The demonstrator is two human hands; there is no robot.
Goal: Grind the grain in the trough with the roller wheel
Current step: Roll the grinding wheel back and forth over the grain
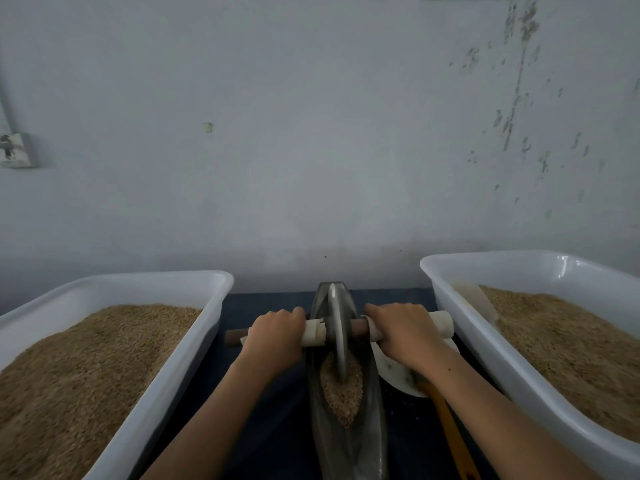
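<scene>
A narrow dark metal trough (349,441) runs away from me down the middle of the table. A patch of tan grain (343,393) lies in its groove. The grey roller wheel (337,327) stands upright in the trough, at the far edge of the grain. A wooden axle with white wrapping passes through the wheel. My left hand (273,336) grips the axle left of the wheel. My right hand (405,332) grips it right of the wheel.
A white tub (214,299) of grain stands at the left and another white tub (446,299) at the right. A white dish (394,372) and a yellow handle (446,420) lie under my right forearm. A wall rises close behind the trough.
</scene>
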